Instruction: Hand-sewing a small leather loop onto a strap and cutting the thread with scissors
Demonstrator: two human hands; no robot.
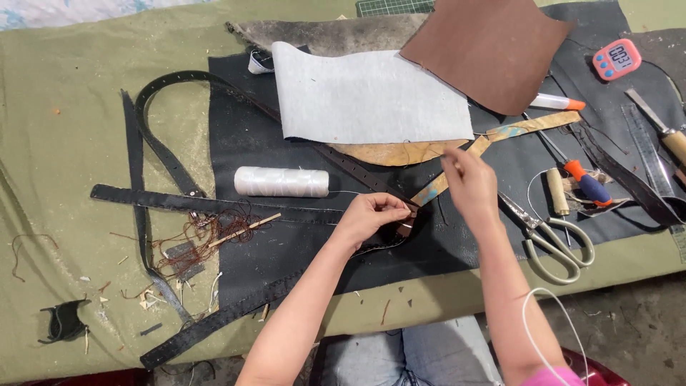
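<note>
A small dark leather piece [402,227] is pinched between the fingers of the left hand [373,216], low on a black leather sheet [300,246] that is spread over the green-covered tabletop [64,143]. The piece is held just beside the end of a long black punched strap [214,206], and whether the two are joined cannot be told. The right hand [470,184] is raised a little above and to the right of the left one, with its fingertips closed as if on a needle or thread; what is gripped is too fine to be made out. A thin pale thread [357,192] is seen running from the white thread spool [281,181], which lies on its side on the black sheet, towards the left hand.

Above the hands, a grey sheet [368,96] is laid partly over a tan leather scrap [400,151], and a brown leather sheet [489,50] is overlapped on its upper right corner. A narrow tan strip [493,139] with bluish marks is stretched diagonally behind the right hand. To the right, scissors [550,236] with pale handles are placed near the tabletop's edge, beside an awl with an orange and blue handle [582,180] and a small wooden-handled tool [557,191]. A pink timer [617,58] and a white marker with an orange cap [557,103] are set further back. On the left, a tangle of brown thread [200,239] is heaped over the straps.
</note>
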